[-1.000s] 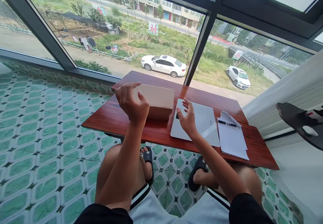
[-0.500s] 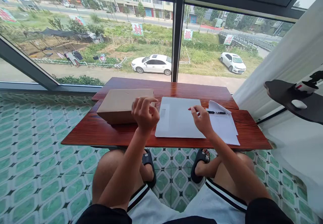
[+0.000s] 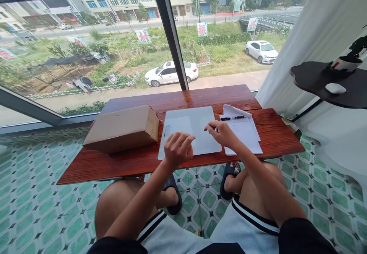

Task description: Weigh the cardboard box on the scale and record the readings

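Observation:
My left hand (image 3: 178, 149) is curled closed over the near left part of a flat, pale glossy board (image 3: 183, 122), back of the hand up. Its palm is hidden, so I cannot tell whether it holds anything. Over the board's right side, my right hand (image 3: 220, 132) has its fingers bent and drawn together, pointing left. A tiny dark spot shows at its fingertips, too small to name. The hands are apart. Right of the board lie several white paper sheets (image 3: 243, 135), the top one with a curled far edge, and a black pen (image 3: 232, 118) rests on them.
A closed cardboard box (image 3: 123, 128) sits on the left of the red-brown wooden table (image 3: 94, 168). Behind the table stands a large window. To the right are a white curtain (image 3: 289, 47) and a dark shelf (image 3: 312, 80) bearing a potted plant and a white rounded object.
The head view has turned and tilted. My left hand has come down and nearer, from beside the box to the board's near part. My right hand stays over the board's right side.

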Motion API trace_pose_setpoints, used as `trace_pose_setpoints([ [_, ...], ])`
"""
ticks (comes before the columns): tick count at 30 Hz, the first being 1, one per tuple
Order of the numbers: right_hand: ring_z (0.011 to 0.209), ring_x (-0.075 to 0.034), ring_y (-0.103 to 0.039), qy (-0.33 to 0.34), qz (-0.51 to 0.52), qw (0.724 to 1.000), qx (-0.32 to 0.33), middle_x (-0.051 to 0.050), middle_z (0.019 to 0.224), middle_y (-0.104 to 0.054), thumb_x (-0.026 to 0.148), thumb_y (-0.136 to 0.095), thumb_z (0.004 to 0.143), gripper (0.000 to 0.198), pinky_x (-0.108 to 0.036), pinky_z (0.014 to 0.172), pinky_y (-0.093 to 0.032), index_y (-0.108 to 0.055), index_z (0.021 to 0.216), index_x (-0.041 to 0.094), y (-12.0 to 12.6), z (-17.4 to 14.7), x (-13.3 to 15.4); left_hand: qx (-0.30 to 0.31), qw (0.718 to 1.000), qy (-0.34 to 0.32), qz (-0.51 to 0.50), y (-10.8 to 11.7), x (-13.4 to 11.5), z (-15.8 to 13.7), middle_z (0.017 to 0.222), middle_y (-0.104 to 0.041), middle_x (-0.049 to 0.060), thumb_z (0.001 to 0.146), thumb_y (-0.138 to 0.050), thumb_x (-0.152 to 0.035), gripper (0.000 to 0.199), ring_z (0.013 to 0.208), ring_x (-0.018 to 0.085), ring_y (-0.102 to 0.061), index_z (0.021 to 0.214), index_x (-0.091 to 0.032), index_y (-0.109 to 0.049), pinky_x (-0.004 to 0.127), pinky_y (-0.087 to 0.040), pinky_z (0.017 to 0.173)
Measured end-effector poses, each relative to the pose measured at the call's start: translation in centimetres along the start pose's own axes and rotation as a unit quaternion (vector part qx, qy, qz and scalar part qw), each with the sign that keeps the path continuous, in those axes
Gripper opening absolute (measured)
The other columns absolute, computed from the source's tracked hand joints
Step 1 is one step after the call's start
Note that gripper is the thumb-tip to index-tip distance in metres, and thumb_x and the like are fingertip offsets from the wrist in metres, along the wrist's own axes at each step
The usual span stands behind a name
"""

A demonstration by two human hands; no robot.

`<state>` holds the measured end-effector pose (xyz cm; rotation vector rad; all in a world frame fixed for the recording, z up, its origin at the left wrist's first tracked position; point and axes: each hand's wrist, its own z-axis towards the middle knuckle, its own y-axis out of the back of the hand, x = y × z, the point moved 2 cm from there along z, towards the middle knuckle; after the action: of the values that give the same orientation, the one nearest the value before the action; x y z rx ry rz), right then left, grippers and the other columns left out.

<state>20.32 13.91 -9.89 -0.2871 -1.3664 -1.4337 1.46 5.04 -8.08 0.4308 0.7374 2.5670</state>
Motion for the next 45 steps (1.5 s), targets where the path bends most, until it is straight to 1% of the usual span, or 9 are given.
trace_pose_setpoints([
  [6,0.071,-0.016,-0.056,0.027,-0.087,0.996,-0.022,-0.002,0.079,-0.065,0.03,-0.048,0.1,0.029,-0.029,0.066,-0.035,-0.069,0.084,0.019,4.0,0.4,-2.0,0.052,0.994,-0.088,-0.046,-1.3,-3.7,0.0,0.071,-0.063,-0.001,0.075,-0.05,-0.003,0.026,0.066,0.015,-0.055,0.093,-0.022,-0.054,0.031,-0.039,0.062],
  [10,0.071,-0.018,-0.056,-0.035,-0.213,0.973,-0.075,-0.004,0.076,-0.064,0.032,-0.051,0.1,0.03,-0.031,0.06,-0.027,-0.065,0.078,0.019,7.9,0.0,-4.8,0.089,0.984,-0.141,-0.063,-2.1,-5.1,0.2,0.071,-0.06,-0.001,0.08,-0.05,-0.007,0.02,0.069,0.014,-0.055,0.091,-0.022,-0.055,0.03,-0.041,0.063],
  [13,0.08,-0.021,-0.061,-0.083,-0.242,0.961,-0.101,-0.006,0.088,-0.069,0.032,-0.053,0.099,0.024,-0.031,0.063,-0.029,-0.07,0.087,0.019,9.8,-0.6,-6.8,0.097,0.972,-0.2,-0.08,-2.9,-6.2,0.9,0.073,-0.059,-0.001,0.083,-0.053,-0.012,0.012,0.067,0.014,-0.051,0.091,-0.02,-0.057,0.03,-0.038,0.06],
  [18,0.084,-0.021,-0.063,-0.147,-0.278,0.946,-0.083,-0.005,0.094,-0.07,0.027,-0.061,0.095,0.014,-0.031,0.065,-0.031,-0.072,0.1,0.021,10.5,-1.4,-8.1,0.108,0.944,-0.289,-0.118,-4.9,-8.8,3.0,0.076,-0.058,0.0,0.09,-0.056,-0.021,0.006,0.07,0.014,-0.049,0.094,-0.017,-0.058,0.03,-0.037,0.059],
  [23,0.095,-0.02,-0.064,-0.171,-0.294,0.939,-0.043,-0.004,0.103,-0.069,0.028,-0.061,0.096,0.025,-0.031,0.068,-0.036,-0.069,0.12,0.023,10.5,-1.9,-7.7,0.132,0.921,-0.345,-0.126,-7.7,-11.7,4.2,0.085,-0.062,0.003,0.094,-0.048,-0.02,0.014,0.077,0.014,-0.055,0.1,-0.014,-0.06,0.03,-0.038,0.061],
  [28,0.102,-0.022,-0.064,-0.191,-0.343,0.919,-0.022,-0.004,0.112,-0.066,0.028,-0.059,0.099,0.031,-0.033,0.07,-0.039,-0.066,0.129,0.026,10.9,-1.9,-8.6,0.165,0.913,-0.359,-0.104,-9.8,-13.5,4.1,0.111,-0.068,0.011,0.096,-0.043,-0.02,0.029,0.099,0.02,-0.061,0.116,-0.011,-0.061,0.032,-0.044,0.074],
  [34,0.102,-0.022,-0.064,-0.207,-0.363,0.909,-0.009,-0.005,0.114,-0.065,0.029,-0.059,0.099,0.031,-0.033,0.073,-0.04,-0.067,0.129,0.027,10.9,-1.5,-10.2,0.2,0.912,-0.339,-0.114,-10.6,-14.3,3.1,0.134,-0.061,0.017,0.097,-0.04,-0.023,0.041,0.117,0.026,-0.058,0.133,-0.009,-0.055,0.038,-0.044,0.089],
  [37,0.101,-0.022,-0.063,-0.209,-0.365,0.907,-0.007,-0.005,0.113,-0.065,0.029,-0.061,0.098,0.029,-0.032,0.073,-0.041,-0.069,0.126,0.027,10.8,-1.4,-10.8,0.21,0.914,-0.324,-0.121,-10.7,-14.4,2.9,0.135,-0.061,0.016,0.098,-0.036,-0.022,0.042,0.117,0.026,-0.058,0.133,-0.008,-0.055,0.037,-0.046,0.087],
  [45,0.099,-0.023,-0.062,-0.179,-0.381,0.907,-0.034,-0.004,0.101,-0.066,0.029,-0.069,0.093,0.014,-0.033,0.072,-0.038,-0.074,0.106,0.025,10.7,-1.1,-11.3,0.312,0.907,-0.248,-0.137,-10.7,-14.9,2.8,0.134,-0.06,0.019,0.097,-0.029,-0.023,0.044,0.111,0.028,-0.06,0.132,-0.005,-0.051,0.037,-0.048,0.077],
])
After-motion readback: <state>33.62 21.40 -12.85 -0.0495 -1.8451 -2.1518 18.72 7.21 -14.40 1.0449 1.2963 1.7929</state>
